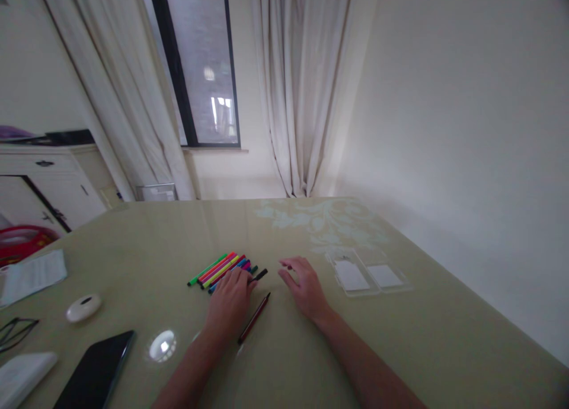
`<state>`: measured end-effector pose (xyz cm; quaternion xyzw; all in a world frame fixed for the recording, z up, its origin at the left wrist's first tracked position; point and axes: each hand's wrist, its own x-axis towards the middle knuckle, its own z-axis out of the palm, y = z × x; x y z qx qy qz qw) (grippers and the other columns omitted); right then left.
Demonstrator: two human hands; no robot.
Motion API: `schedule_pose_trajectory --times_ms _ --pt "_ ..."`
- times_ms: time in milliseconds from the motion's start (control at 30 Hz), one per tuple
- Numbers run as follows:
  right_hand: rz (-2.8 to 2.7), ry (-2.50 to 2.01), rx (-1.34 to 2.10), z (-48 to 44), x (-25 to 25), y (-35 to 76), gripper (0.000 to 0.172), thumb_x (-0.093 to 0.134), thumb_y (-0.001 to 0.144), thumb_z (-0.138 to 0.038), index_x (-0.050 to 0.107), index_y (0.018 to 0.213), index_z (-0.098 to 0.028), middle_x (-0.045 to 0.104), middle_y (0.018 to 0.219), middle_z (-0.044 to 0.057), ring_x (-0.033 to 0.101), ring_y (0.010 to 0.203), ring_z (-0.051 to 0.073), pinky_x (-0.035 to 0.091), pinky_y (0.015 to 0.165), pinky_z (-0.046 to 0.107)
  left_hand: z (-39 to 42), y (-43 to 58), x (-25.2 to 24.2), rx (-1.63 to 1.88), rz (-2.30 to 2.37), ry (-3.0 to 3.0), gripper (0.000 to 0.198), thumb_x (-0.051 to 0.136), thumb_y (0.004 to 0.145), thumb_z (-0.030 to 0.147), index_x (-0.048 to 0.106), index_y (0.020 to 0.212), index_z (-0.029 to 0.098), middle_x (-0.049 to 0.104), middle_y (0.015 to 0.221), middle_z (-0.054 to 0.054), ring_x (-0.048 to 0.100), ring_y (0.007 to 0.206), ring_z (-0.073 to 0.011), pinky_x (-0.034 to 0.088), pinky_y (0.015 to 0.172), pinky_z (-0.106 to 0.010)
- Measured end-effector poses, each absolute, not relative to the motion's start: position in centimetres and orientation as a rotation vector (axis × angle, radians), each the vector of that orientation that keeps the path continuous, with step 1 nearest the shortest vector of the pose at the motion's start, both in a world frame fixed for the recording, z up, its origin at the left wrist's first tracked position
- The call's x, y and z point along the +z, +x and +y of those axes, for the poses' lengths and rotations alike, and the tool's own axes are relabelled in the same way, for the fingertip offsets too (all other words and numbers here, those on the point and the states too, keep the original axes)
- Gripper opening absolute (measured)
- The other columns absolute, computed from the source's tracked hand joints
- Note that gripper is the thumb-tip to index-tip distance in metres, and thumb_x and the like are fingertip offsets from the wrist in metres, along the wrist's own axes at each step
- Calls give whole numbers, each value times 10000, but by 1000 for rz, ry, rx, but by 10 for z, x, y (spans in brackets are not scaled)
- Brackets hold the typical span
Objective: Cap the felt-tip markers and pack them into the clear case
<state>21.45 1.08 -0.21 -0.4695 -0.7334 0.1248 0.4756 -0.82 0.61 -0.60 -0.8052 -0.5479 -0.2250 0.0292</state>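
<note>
A row of coloured felt-tip markers (217, 271) lies side by side on the table, with green, orange, pink and yellow among them. My left hand (231, 296) rests over their right side and hides part of several. Between its thumb and fingers is a black marker (262, 275), whose dark end sticks out to the right. A dark red marker (253, 320) lies alone, slanting, just right of my left wrist, its narrow tip pointing away. My right hand (304, 286) is over the table to the right, thumb and fingers apart around nothing.
An opened clear plastic case (376, 287) with white inserts lies to the right. At left are a phone (95, 370), a white oval object (83, 308), glasses (18, 332), a white box (26, 370) and paper (33, 275). The wall borders the table's right side.
</note>
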Motion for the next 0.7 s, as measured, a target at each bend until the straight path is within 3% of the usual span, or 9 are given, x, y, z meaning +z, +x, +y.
schedule_pose_trajectory --times_ms 67,200,433,567,700 --pt "-1850 -1049 376 3 5 208 260 613 1033 -389 716 1203 -223 748 1068 87 664 995 232 504 922 370 5 -4 -7 -842 -1549 -2559 169 484 1041 278 624 980 204 700 979 -69 676 959 -252 526 863 -380" --pt "-1836 -971 531 -11 14 196 271 559 1059 -401 760 1039 -221 741 920 60 682 860 195 525 817 311 -4 5 -6 -976 -1347 -2673 212 394 1072 258 603 1075 222 700 961 -47 696 894 -206 530 796 -314" --pt "-1517 -1020 924 -20 17 184 303 669 966 -468 707 847 -192 672 714 3 624 615 138 490 571 231 -19 12 15 -630 -1632 -2761 276 371 1092 340 634 1070 258 761 968 -15 733 771 -176 428 593 -253" --pt "-1500 -1026 951 -17 17 187 281 677 951 -449 710 844 -191 671 690 -2 616 600 134 482 565 227 -18 11 22 -498 -1817 -2750 320 369 1089 421 653 1144 283 786 909 -14 766 831 -216 462 639 -269" --pt "-1450 -1053 829 -5 16 202 261 648 960 -439 714 887 -197 687 716 12 658 646 157 523 630 253 -13 5 13 -591 -1984 -2620 496 453 1035 533 520 1408 214 721 1321 -124 713 1173 -284 536 912 -364"
